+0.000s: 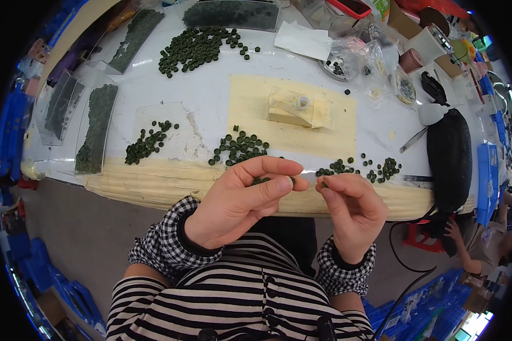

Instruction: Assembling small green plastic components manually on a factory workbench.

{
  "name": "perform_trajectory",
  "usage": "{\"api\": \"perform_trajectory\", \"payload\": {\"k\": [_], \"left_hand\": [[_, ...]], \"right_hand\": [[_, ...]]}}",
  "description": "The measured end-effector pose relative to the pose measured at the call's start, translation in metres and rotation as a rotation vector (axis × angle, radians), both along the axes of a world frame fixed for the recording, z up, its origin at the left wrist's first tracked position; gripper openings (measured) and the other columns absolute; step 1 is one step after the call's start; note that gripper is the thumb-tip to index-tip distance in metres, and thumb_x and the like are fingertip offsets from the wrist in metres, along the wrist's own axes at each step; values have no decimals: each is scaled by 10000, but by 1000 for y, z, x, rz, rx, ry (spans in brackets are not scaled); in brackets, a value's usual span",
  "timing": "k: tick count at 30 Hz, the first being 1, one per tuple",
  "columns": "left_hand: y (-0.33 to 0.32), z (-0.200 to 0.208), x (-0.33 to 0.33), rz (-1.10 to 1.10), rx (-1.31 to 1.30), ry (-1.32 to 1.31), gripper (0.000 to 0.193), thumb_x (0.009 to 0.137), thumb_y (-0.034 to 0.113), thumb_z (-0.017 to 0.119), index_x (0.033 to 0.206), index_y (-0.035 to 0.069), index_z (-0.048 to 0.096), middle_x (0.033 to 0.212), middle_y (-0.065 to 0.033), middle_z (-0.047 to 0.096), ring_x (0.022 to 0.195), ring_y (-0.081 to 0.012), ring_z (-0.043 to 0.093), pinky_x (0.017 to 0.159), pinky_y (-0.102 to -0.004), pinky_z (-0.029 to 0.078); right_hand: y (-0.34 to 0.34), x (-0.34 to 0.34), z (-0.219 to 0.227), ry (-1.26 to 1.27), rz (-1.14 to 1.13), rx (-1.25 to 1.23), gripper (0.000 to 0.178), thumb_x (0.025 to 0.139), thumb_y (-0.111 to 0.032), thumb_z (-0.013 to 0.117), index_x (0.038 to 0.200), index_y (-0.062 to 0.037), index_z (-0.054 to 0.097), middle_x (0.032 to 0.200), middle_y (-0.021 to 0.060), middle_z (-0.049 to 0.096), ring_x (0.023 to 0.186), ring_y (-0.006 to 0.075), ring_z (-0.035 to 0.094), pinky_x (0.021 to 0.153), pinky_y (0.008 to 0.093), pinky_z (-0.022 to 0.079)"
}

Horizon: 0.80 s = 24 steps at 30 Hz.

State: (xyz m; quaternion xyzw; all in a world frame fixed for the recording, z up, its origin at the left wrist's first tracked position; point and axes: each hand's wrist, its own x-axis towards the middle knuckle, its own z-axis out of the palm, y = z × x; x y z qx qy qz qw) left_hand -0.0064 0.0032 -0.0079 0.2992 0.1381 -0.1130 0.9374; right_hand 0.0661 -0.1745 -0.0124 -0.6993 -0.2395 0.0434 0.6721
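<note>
My left hand (239,199) is closed in a pinch on a small dark green round piece (293,180) just past the table's near edge. My right hand (355,210), a little to the right, pinches another small dark piece (325,184) between thumb and forefinger. The two hands are close together but apart. Behind my left hand lies a loose pile of dark green ribbed round pieces (244,148). More of them, a smaller group (337,167), lie behind my right hand. A few show through the gap of my left fingers.
A taped block (290,108) stands on a yellow sheet (341,136). Clear boxes (99,128) of green pieces line the left and back. A larger pile (190,51) lies far left. At right are tweezers (413,140), a black padded cushion (449,162) and plastic bags (375,68).
</note>
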Motion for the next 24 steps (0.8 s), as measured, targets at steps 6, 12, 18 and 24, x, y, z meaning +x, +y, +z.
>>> {"api": "perform_trajectory", "payload": {"k": [6,12,18,24], "left_hand": [[0,-6,-1,-1,-51,-57,191,937,122,548,1106,41,583,970,-87,653,560,-16,339,519,-164,319],[-2,-7,0,6,20,-44,170,907,101,592,1067,43,598,954,-91,645,589,-32,384,537,-170,336],[-3,-8,-1,40,78,-65,158,871,71,635,1024,42,607,945,-91,639,650,-63,465,579,-194,384],[-6,-6,-2,137,69,-125,173,818,-33,660,988,-7,637,935,-87,648,856,-108,598,734,-217,501]], "right_hand": [[1,-3,-3,256,100,172,153,786,101,646,932,56,636,901,103,653,828,154,628,751,257,497],[5,-5,-2,361,148,264,134,796,98,635,921,54,618,901,95,641,845,136,600,765,248,480],[10,-6,-2,186,94,168,126,776,86,654,891,41,631,879,86,637,817,143,583,745,254,455],[16,-6,1,47,69,76,131,744,71,678,863,26,644,839,86,640,771,157,581,700,255,446]]}}
